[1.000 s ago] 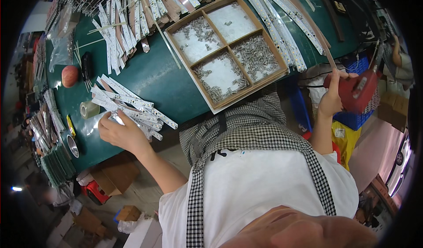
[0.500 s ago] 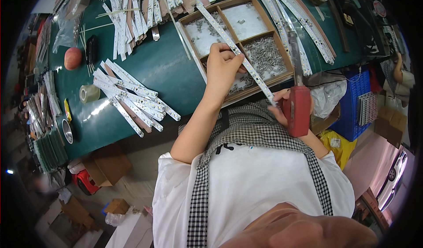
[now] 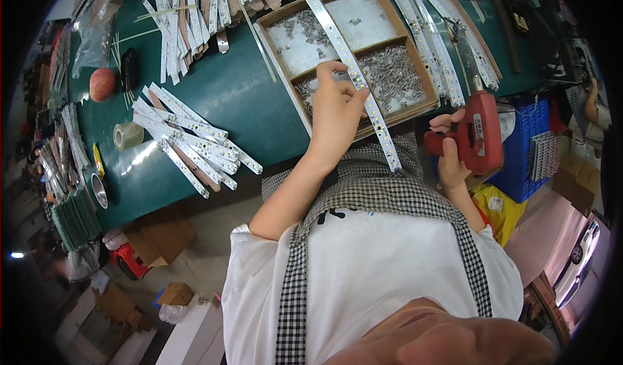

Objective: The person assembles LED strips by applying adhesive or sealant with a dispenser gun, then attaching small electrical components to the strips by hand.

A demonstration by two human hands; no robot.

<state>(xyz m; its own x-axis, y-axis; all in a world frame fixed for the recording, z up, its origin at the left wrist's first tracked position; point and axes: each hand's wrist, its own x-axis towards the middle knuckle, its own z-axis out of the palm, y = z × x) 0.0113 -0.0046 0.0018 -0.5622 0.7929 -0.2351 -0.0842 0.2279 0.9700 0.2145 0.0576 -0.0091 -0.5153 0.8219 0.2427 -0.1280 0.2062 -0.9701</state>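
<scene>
My left hand [image 3: 337,115] pinches a narrow white LED strip [image 3: 378,125] between thumb and fingers near its middle. The strip slants over a wooden compartment tray [image 3: 423,107], its lower end hanging free above the checked apron [image 3: 350,193]. Farther right, my right hand [image 3: 452,167] is closed round the handle of a red pistol-shaped soldering gun [image 3: 485,134]. Its metal shaft points away toward the table, apart from the strip. Small metal pieces [image 3: 392,83] lie heaped in the tray's near right compartment, with fewer in the others.
More LED strips [image 3: 195,146] lie in a loose pile at left, with others [image 3: 178,40] behind and long ones [image 3: 425,40] right of the tray. A tape roll [image 3: 128,136], an apple [image 3: 102,84] and a metal bowl [image 3: 98,191] stand left. Below right is a blue crate [image 3: 519,177].
My right hand has come away from the strip's lower end and moved right with the soldering gun. The strip has shifted a little and turned its LED face up more.
</scene>
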